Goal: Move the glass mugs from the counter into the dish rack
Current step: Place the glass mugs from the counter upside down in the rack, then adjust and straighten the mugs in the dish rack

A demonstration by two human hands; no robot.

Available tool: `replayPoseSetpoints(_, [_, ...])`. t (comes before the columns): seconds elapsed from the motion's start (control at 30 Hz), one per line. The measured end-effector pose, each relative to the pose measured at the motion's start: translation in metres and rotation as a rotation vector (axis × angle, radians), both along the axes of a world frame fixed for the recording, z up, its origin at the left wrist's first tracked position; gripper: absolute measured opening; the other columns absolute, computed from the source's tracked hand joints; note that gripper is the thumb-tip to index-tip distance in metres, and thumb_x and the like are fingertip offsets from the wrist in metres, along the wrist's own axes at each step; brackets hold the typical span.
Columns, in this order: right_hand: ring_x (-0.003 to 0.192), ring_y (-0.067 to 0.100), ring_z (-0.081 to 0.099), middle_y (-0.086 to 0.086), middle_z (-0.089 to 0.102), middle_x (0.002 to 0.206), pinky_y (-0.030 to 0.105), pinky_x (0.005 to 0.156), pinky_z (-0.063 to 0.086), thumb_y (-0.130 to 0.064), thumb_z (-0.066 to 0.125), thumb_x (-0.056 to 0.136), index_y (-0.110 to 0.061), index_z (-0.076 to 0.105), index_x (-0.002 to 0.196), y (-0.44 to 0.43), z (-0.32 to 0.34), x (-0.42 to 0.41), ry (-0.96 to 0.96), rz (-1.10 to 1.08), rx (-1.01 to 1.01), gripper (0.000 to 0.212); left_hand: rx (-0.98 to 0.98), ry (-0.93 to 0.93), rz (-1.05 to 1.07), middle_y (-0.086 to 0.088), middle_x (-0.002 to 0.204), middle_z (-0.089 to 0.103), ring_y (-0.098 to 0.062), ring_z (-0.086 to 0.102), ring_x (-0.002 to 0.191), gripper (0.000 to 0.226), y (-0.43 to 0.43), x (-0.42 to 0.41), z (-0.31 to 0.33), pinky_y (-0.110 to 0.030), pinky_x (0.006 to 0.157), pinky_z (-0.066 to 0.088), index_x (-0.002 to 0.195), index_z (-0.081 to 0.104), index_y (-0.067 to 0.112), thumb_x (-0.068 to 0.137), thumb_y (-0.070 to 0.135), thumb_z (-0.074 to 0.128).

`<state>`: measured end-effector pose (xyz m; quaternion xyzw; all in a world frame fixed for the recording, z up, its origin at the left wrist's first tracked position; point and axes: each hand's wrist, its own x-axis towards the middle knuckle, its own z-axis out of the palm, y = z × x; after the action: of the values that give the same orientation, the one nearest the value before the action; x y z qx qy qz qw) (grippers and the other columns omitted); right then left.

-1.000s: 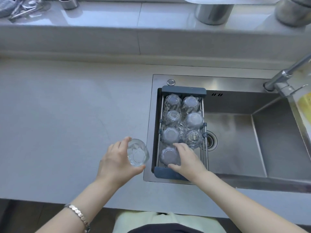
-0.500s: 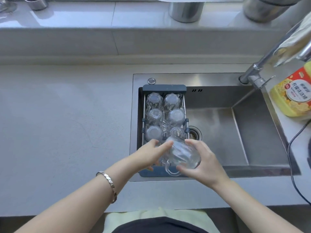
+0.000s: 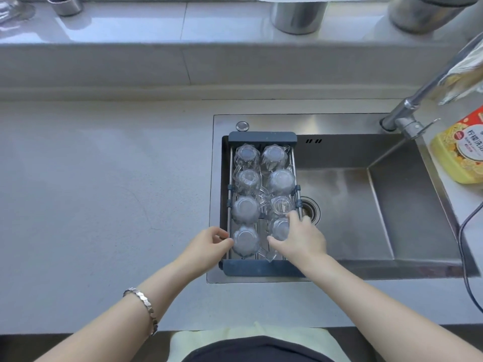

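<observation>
A dark-framed dish rack (image 3: 262,137) sits across the left end of the sink. Several clear glass mugs stand upside down in it in two columns. My right hand (image 3: 303,240) is closed over the front-right glass mug (image 3: 278,227), which stands upside down in the rack. My left hand (image 3: 210,244) is at the rack's left front edge, and its curled fingertips touch the side of the front-left glass mug (image 3: 245,240). Whether it grips that mug is unclear. No mug is visible on the grey counter (image 3: 104,184).
The steel sink (image 3: 345,212) lies open to the right of the rack. A faucet (image 3: 407,118) and a yellow dish soap bottle (image 3: 460,155) stand at its far right. A black cable (image 3: 466,231) runs along the right edge. Steel containers (image 3: 298,14) stand on the back ledge.
My left hand carried a mug from the counter to the rack and handed it to my right hand. That mug now stands upside down in the front-right spot, and my left hand has drawn back to the rack's edge.
</observation>
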<state>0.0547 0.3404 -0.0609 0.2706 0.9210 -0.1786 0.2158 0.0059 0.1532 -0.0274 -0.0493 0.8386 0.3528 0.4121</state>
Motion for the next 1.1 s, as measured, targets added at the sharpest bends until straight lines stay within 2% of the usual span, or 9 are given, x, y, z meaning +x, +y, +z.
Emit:
replayPoseSetpoints(0.07, [0.109, 0.033, 0.056, 0.014, 0.056, 0.118, 0.038, 0.083, 0.047, -0.054, 0.057, 0.078, -0.013, 0.040, 0.120, -0.005, -0.008, 0.004, 0.017, -0.061, -0.044, 0.061, -0.009, 0.022, -0.010, -0.010, 0.104, 0.063, -0.025, 0.061, 0.097, 0.026, -0.003, 0.000, 0.001, -0.033, 0.083, 0.046, 0.113, 0.057, 0.012, 0.090, 0.024, 0.053])
replayPoseSetpoints(0.2, [0.109, 0.033, 0.057, 0.014, 0.058, 0.119, 0.039, 0.083, 0.048, -0.054, 0.055, 0.080, -0.010, 0.040, 0.121, 0.002, -0.015, 0.009, 0.014, -0.144, -0.043, 0.062, -0.044, 0.059, -0.082, -0.007, 0.111, 0.061, -0.021, 0.057, 0.098, 0.031, -0.005, 0.001, 0.004, -0.027, 0.081, 0.042, 0.120, 0.055, 0.013, 0.092, 0.026, 0.051])
replayPoseSetpoints(0.4, [0.105, 0.029, 0.056, 0.012, 0.044, 0.120, 0.034, 0.079, 0.048, -0.057, 0.055, 0.080, -0.010, 0.045, 0.123, 0.009, -0.016, 0.012, 0.044, 0.019, 0.098, 0.064, -0.093, 0.097, -0.182, 0.003, 0.103, 0.055, -0.015, 0.054, 0.094, 0.033, -0.003, 0.001, 0.008, -0.025, 0.078, 0.040, 0.124, 0.051, 0.016, 0.094, 0.029, 0.048])
replayPoseSetpoints(0.57, [0.116, 0.029, 0.047, 0.013, 0.042, 0.127, 0.036, 0.087, 0.047, -0.052, 0.059, 0.080, -0.009, 0.043, 0.120, 0.004, -0.023, -0.002, -0.042, 0.127, 0.117, 0.061, -0.111, 0.117, -0.231, 0.004, 0.101, 0.055, -0.015, 0.056, 0.092, 0.032, 0.001, -0.001, 0.009, -0.026, 0.080, 0.042, 0.122, 0.052, 0.017, 0.093, 0.029, 0.048])
replayPoseSetpoints(0.63, [0.118, 0.028, 0.044, 0.013, 0.041, 0.128, 0.036, 0.087, 0.047, -0.050, 0.060, 0.081, -0.008, 0.040, 0.120, -0.002, -0.027, -0.001, -0.077, 0.161, 0.128, 0.061, -0.112, 0.117, -0.241, 0.004, 0.101, 0.056, -0.017, 0.057, 0.097, 0.032, 0.002, -0.003, 0.009, -0.029, 0.085, 0.045, 0.122, 0.052, 0.018, 0.093, 0.029, 0.048])
replayPoseSetpoints(0.73, [0.121, 0.028, 0.044, 0.012, 0.041, 0.130, 0.035, 0.089, 0.047, -0.052, 0.053, 0.085, -0.010, 0.037, 0.125, -0.001, -0.024, 0.002, -0.111, 0.193, 0.126, 0.060, -0.115, 0.126, -0.261, 0.003, 0.102, 0.057, -0.019, 0.058, 0.101, 0.032, 0.005, -0.010, 0.007, -0.031, 0.089, 0.046, 0.122, 0.052, 0.018, 0.093, 0.030, 0.048])
replayPoseSetpoints(0.8, [0.118, 0.028, 0.048, 0.010, 0.048, 0.127, 0.036, 0.088, 0.046, -0.049, 0.048, 0.089, -0.013, 0.041, 0.125, 0.010, -0.013, -0.004, -0.089, 0.213, 0.103, 0.051, -0.114, 0.148, -0.278, 0.001, 0.106, 0.060, -0.019, 0.058, 0.101, 0.032, 0.008, -0.019, 0.007, -0.030, 0.088, 0.045, 0.122, 0.052, 0.017, 0.093, 0.029, 0.048])
replayPoseSetpoints(0.97, [0.102, 0.023, 0.059, 0.004, 0.062, 0.116, 0.031, 0.076, 0.045, -0.031, 0.050, 0.089, -0.019, 0.055, 0.117, 0.047, 0.017, -0.059, 0.036, 0.256, -0.087, 0.031, -0.087, 0.330, -0.286, -0.004, 0.111, 0.066, -0.021, 0.060, 0.101, 0.025, 0.024, -0.059, 0.007, -0.033, 0.089, 0.049, 0.115, 0.058, 0.016, 0.091, 0.019, 0.050])
replayPoseSetpoints(1.1, [0.110, 0.025, 0.055, 0.006, 0.054, 0.125, 0.036, 0.086, 0.047, -0.026, 0.054, 0.087, -0.018, 0.050, 0.123, 0.064, 0.017, -0.116, 0.152, 0.251, -0.104, 0.037, -0.114, 0.519, -0.390, -0.002, 0.123, 0.060, -0.023, 0.057, 0.111, 0.035, 0.045, -0.104, 0.005, -0.036, 0.090, 0.049, 0.124, 0.052, 0.020, 0.090, 0.013, 0.048])
